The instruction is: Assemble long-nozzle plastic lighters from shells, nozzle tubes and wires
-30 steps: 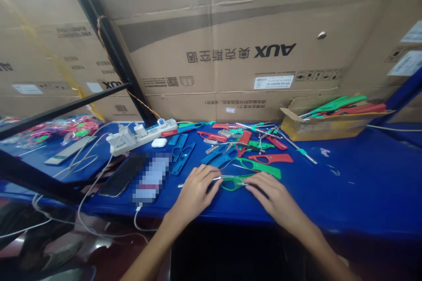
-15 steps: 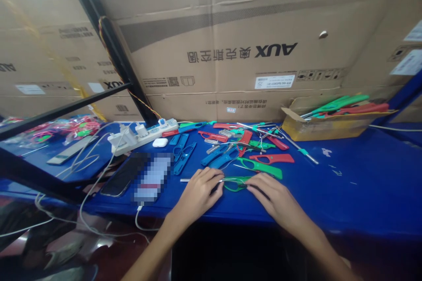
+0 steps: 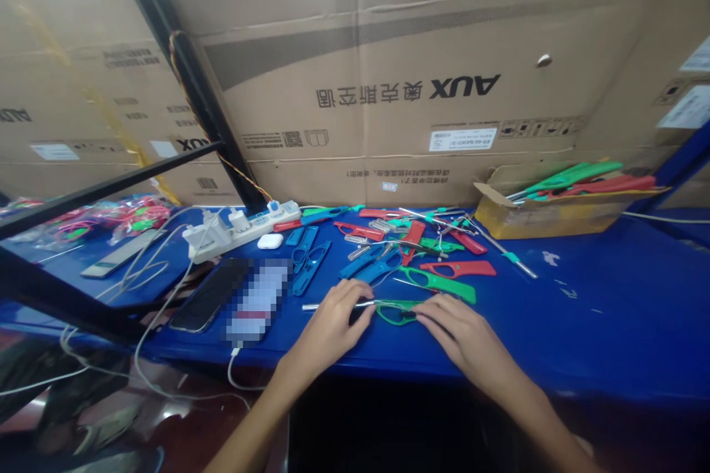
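Note:
Near the front of the blue table, my hands hold a long-nosed lighter with a green handle shell point(image 3: 395, 322). My left hand point(image 3: 336, 318) is closed around its thin metal tube point(image 3: 310, 307), whose tip sticks out to the left. At the handle end, my right hand point(image 3: 463, 329) pinches the green shell and covers much of it. A thin wire and a dark part show in the handle's loop. Just beyond lie another green handle shell point(image 3: 452, 287), a red handle shell point(image 3: 466, 267) and blue handle shells point(image 3: 382, 266), with metal tubes among them.
At the back right, a cardboard box point(image 3: 555, 218) holds several green and red lighters. To the left are two phones point(image 3: 208, 299), an earbud case point(image 3: 270, 241), a power strip point(image 3: 244, 229) with cables, and a black metal post point(image 3: 194, 89). Cardboard point(image 3: 388, 37) stands behind.
The left fingers have shifted slightly on the metal tube, and more of the tube shows beside the fingertips. My right hand stays nearly still at the green handle.

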`<state>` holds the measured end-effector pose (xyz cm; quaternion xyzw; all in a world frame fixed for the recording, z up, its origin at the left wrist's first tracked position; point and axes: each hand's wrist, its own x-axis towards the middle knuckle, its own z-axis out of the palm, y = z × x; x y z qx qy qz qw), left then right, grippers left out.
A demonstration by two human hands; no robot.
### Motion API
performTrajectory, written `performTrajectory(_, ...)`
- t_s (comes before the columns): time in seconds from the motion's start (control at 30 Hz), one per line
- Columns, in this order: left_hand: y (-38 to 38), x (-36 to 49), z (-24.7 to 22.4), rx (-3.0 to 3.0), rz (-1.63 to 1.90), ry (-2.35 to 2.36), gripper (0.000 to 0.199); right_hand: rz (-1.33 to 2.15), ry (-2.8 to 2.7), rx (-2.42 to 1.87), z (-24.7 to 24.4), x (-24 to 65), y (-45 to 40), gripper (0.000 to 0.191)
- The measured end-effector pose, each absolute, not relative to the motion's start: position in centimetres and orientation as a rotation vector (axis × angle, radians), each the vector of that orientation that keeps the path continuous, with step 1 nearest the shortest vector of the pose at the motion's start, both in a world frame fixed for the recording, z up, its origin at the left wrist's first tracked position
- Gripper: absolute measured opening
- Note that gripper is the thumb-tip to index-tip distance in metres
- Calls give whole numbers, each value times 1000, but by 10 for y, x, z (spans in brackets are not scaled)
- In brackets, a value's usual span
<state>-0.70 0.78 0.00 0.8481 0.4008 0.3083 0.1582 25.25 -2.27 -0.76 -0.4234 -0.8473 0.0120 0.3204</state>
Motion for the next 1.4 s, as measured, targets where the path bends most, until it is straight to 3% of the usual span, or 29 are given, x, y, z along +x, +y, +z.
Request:
performTrajectory(0.37, 13, -10, -1, 2414, 891, 1127, 16, 20, -2214, -1114, -7, 253, -23, 23)
performTrajectory(1.4, 12, -8, 1, 2505, 856, 1153, 13, 19, -2223, -1176, -8, 252, -24, 22)
